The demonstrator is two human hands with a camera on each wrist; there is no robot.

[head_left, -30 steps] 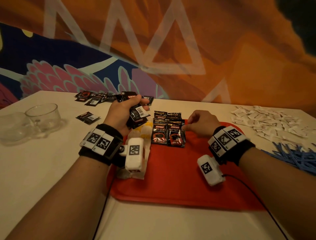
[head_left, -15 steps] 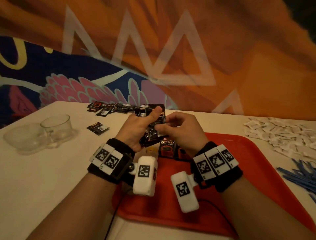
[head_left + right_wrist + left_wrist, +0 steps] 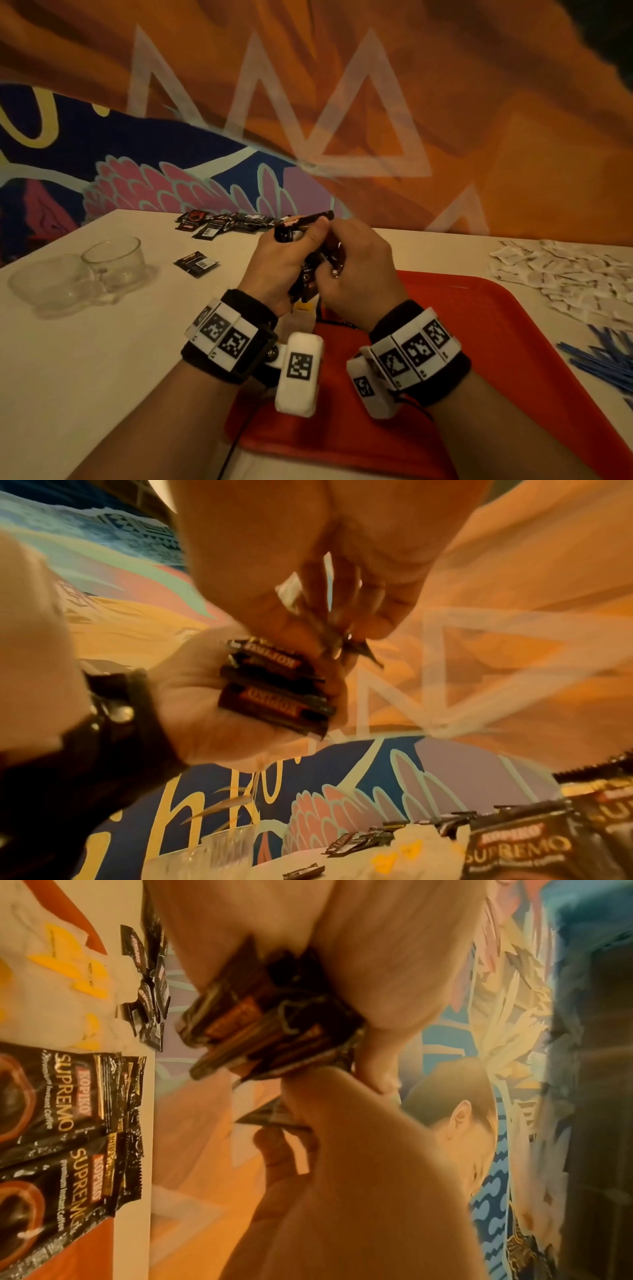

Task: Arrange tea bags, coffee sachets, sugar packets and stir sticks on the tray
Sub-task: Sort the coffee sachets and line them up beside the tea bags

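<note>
The left hand [image 3: 281, 263] grips a stack of dark coffee sachets [image 3: 277, 688], fingers and thumb curled round it above the far edge of the red tray [image 3: 513, 342]; two sachet edges in the stack read "KOPIKO", and the full count in the stack cannot be told. The right hand [image 3: 356, 274] meets it, thumb and fingertips pinching the corner of a single sachet [image 3: 274, 1115] just beside the stack. On the tray, two front sachets [image 3: 58, 1123] lie side by side, each printed "KOPIKO SUPREMO Premium Instant Coffee", with further sachets tucked behind them. Beside these rest white tea bags with yellow tags [image 3: 65, 961]; their writing is too small to read. On the table [image 3: 102, 377], a loose heap of sachets [image 3: 233, 222] lies by the mural wall, and one lone sachet [image 3: 196, 264] lies nearer. Two clear glass cups [image 3: 85, 274] stand at left. White sugar packets [image 3: 565, 274] and blue stir sticks [image 3: 603, 356] lie in uncounted piles at right.
</note>
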